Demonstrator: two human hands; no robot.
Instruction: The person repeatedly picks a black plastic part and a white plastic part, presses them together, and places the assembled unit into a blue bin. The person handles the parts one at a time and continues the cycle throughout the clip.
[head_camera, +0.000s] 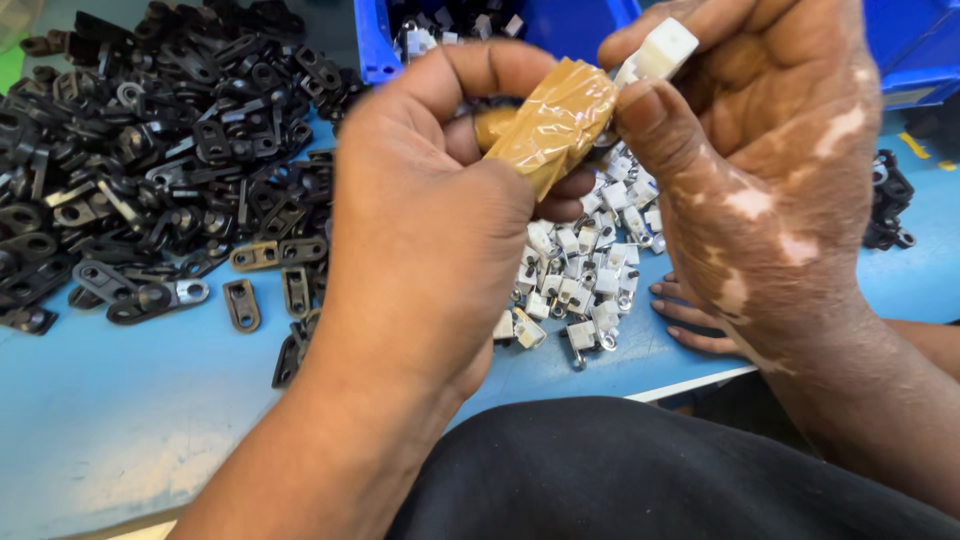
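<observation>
My left hand (430, 230) is curled around something held close to the camera; its thumb is wrapped in tan tape (555, 120). What lies inside the fist is hidden. My right hand (760, 150) pinches a small white plastic block (662, 50) between thumb and forefinger, right beside the taped thumb. Both hands hover above a pile of white plastic blocks with metal pins (585, 275) on the blue table (130, 400).
A large heap of black and bronze metal eyelet pieces (160, 150) covers the table's left. Blue bins (560, 25) stand at the back, one holding more parts. A few black parts (890, 205) lie at the right. Another person's fingers (690, 310) rest near the table's front edge.
</observation>
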